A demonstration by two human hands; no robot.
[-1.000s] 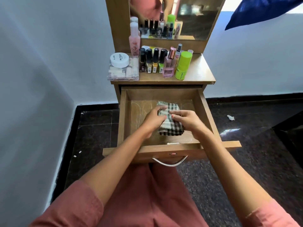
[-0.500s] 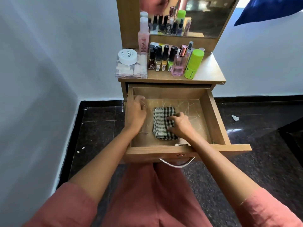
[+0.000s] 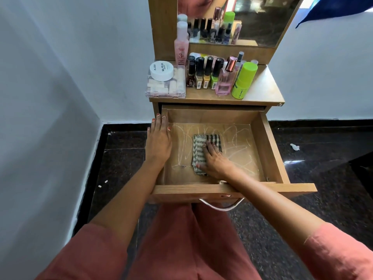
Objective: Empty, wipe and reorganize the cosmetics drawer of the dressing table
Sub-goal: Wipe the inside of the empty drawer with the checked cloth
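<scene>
The wooden drawer of the dressing table stands pulled out, holding nothing but a folded checked cloth on its floor. My right hand lies flat on the cloth, fingers straight, pressing it down near the drawer's middle. My left hand rests with straight fingers on the drawer's left wall. White streaks mark the drawer floor around the cloth. The cosmetics stand on the table top.
On the table top are a clear box with a white jar on it, several nail polish bottles, a pink perfume bottle, a green bottle and a tall pink bottle. A mirror stands behind. White walls, dark floor.
Both hands held the cloth a second ago. My left hand let go and moved to the drawer's left wall; my right hand now presses the cloth flat on the floor.
</scene>
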